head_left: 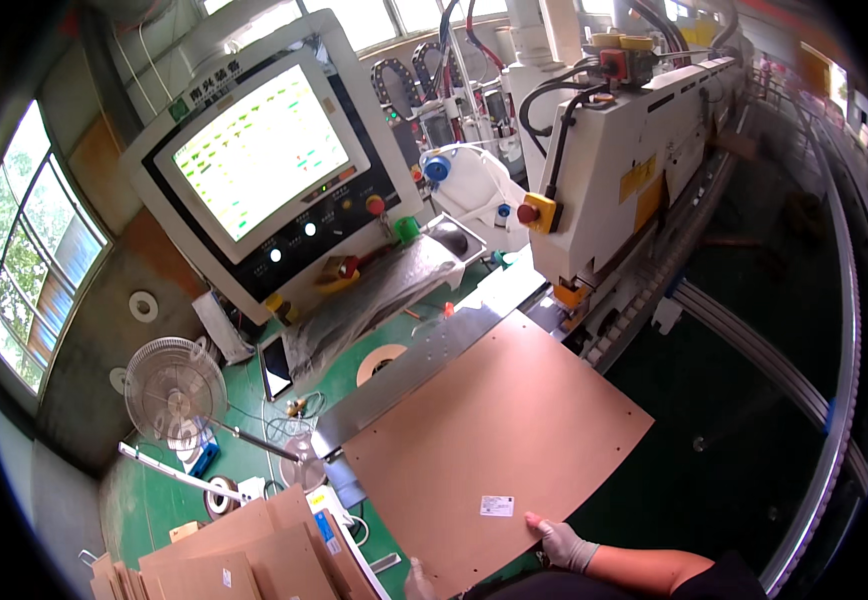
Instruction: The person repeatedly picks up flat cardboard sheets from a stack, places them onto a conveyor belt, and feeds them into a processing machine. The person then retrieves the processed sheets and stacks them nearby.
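Brown drilled panel (499, 430) lies ahead of both my hands, far long edge along the steel ledge (374, 406)
Long axis slants from near left to far right, towards the white machine (609, 165); my right hand (566, 545) pinches the near long edge, thumb on top beside the white label (497, 506), while my left hand (418, 582) sits nearer the close corner, its grip too hidden to tell from my end

Caged fan (176, 392) — paned window (22, 262) — green floor (158, 498).
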`<state>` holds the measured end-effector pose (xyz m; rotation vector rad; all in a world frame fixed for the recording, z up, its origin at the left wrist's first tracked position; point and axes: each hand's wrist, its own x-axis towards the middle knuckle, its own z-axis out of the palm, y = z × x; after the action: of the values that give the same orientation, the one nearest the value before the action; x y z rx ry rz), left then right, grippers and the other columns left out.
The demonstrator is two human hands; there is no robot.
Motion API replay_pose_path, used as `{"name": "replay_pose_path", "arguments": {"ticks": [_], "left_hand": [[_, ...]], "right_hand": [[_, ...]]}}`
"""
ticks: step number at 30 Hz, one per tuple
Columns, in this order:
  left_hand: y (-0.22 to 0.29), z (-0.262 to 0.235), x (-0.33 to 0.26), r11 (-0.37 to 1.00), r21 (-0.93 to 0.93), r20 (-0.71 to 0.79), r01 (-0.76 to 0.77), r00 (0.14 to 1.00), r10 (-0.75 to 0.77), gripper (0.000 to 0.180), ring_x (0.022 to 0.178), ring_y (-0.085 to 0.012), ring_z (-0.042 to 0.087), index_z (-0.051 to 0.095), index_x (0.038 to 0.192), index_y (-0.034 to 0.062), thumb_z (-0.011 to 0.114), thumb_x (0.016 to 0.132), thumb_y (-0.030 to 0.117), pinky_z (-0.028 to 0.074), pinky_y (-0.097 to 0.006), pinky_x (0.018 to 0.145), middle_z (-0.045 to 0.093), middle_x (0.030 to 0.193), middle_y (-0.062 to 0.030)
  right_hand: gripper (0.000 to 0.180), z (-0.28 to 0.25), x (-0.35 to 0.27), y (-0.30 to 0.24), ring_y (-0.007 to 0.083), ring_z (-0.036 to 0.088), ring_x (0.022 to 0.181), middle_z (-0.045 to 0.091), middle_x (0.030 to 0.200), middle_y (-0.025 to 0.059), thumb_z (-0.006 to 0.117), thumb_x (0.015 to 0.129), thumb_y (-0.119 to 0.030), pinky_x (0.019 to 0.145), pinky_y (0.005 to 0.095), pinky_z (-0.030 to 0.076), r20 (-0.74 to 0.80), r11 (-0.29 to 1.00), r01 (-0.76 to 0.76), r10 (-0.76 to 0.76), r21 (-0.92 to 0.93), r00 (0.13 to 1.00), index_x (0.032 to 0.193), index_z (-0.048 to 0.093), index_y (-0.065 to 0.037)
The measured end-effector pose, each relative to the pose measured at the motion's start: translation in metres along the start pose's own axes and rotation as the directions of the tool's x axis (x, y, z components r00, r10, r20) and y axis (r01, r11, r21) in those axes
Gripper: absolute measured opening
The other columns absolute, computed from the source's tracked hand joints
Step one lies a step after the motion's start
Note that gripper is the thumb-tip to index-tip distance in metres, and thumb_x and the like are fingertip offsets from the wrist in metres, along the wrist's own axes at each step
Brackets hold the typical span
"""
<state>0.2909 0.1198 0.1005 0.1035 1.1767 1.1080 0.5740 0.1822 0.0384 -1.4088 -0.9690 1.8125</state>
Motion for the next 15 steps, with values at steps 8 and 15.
{"name": "replay_pose_path", "arguments": {"ticks": [8,15], "left_hand": [[-0.033,-0.006,0.04,0.92,0.385,-0.042,0.078,0.997,-0.067,0.068,0.11,-0.0335,0.067,0.051,0.144,0.0032,0.039,0.108,0.06,0.054,-0.046,0.093,0.066,0.128,-0.0212],[-0.088,-0.108,0.049,0.199,0.98,0.012,0.001,0.998,-0.064,0.055,0.105,-0.0375,0.067,0.056,0.142,0.0065,0.049,0.106,0.048,0.053,-0.047,0.09,0.068,0.126,-0.0211]], "right_hand": [[0.035,-0.063,0.065,-0.01,0.0298,0.068,0.111,0.067,0.122,0.0124,0.059,0.099,-0.022,0.099,0.0489,0.057,-0.502,0.489,0.403,0.085,0.774,0.861,0.126,0.062,0.0],[0.044,-0.169,0.098,-0.062,0.0287,0.062,0.122,0.064,0.13,0.0098,0.055,0.103,-0.035,0.108,0.045,0.049,-0.522,0.286,0.526,-0.096,0.801,0.848,0.135,0.06,-0.005]]}}
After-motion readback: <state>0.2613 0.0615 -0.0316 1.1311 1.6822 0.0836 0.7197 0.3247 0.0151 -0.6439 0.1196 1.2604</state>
